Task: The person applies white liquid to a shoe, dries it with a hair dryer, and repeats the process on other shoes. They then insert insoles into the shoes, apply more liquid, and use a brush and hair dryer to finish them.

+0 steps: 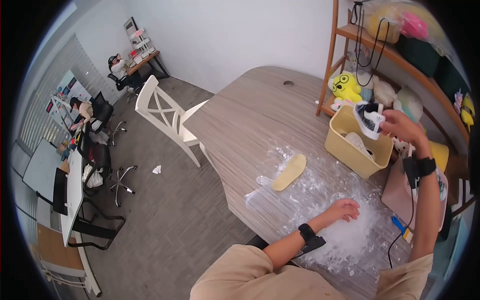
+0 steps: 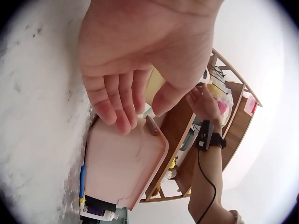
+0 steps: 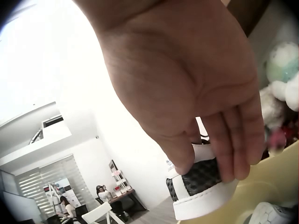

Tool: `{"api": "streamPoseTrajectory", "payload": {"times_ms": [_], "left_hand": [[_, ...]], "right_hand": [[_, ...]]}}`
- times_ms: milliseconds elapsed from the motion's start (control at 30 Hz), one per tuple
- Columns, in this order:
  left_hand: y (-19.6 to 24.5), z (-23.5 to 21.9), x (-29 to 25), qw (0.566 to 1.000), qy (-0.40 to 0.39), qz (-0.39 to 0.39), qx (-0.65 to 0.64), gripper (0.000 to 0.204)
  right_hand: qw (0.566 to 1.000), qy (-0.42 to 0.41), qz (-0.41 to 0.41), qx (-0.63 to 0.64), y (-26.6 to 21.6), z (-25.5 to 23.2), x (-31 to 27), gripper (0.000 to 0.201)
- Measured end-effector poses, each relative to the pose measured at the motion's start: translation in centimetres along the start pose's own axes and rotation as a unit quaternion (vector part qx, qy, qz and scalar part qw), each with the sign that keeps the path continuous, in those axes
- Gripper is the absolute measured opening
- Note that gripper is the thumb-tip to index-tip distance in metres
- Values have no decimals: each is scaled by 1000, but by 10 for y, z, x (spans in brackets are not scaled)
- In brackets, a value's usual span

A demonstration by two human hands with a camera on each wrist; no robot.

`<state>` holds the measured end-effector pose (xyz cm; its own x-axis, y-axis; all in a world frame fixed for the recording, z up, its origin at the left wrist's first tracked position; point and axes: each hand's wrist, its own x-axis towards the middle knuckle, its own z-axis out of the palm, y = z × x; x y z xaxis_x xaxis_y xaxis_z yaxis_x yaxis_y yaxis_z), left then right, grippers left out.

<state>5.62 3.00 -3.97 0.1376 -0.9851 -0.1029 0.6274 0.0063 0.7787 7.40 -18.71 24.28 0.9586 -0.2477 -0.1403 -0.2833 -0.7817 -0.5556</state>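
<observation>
My right hand (image 1: 406,131) grips a white sneaker (image 1: 368,121) with black textured panels, lifted above the rim of a yellow bin (image 1: 342,153). In the right wrist view the thumb and fingers pinch one end of the sneaker (image 3: 201,189). A second white shoe (image 1: 356,142) lies inside the bin. My left hand (image 1: 342,212) is low over white powder (image 1: 345,245) spread on the table, its fingers loosely bent with nothing in them. Further left on the tabletop lies a pale yellow insole (image 1: 290,173), with powder around it.
A pink bin (image 1: 395,187) stands at the table's right edge beside a blue-handled brush (image 1: 398,223). Behind it rises a wooden shelf (image 1: 336,45) with plush toys (image 1: 346,86). A white chair (image 1: 160,112) stands at the far side. A cable hangs from my right wrist.
</observation>
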Motion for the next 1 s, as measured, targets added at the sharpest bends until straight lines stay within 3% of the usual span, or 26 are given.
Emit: {"api": "streamPoseTrajectory", "payload": {"times_ms": [133,167,200,267,400,567,733,867,1000], "left_hand": [[-9,-15,6,995,36,52,-74,23],[-9,-16,5,992,55,66,-91,22],[-7,-18,6,989,71,79,-105,22],[-2,-19,4,978,120,106,-134,22],[-5,-26,6,954,191,153,-175,23],[1,-22,5,938,227,196,-175,24],[3,-30,3,936,242,206,-153,23],[3,-27,2,943,241,177,-143,24],[6,-23,2,955,218,154,-127,24]], "right_hand": [[995,80,-11,60,-26,-1,-63,16],[991,95,-48,80,-29,5,-79,14],[994,85,-35,62,-26,8,-93,16],[987,142,-65,28,-30,33,-124,19],[993,112,2,-30,-48,86,-167,18],[989,81,-66,-109,-7,183,-182,20],[987,3,-59,-146,14,251,-189,21],[982,-102,5,-161,1,221,-192,30],[986,18,31,-162,-17,148,-166,38]]}}
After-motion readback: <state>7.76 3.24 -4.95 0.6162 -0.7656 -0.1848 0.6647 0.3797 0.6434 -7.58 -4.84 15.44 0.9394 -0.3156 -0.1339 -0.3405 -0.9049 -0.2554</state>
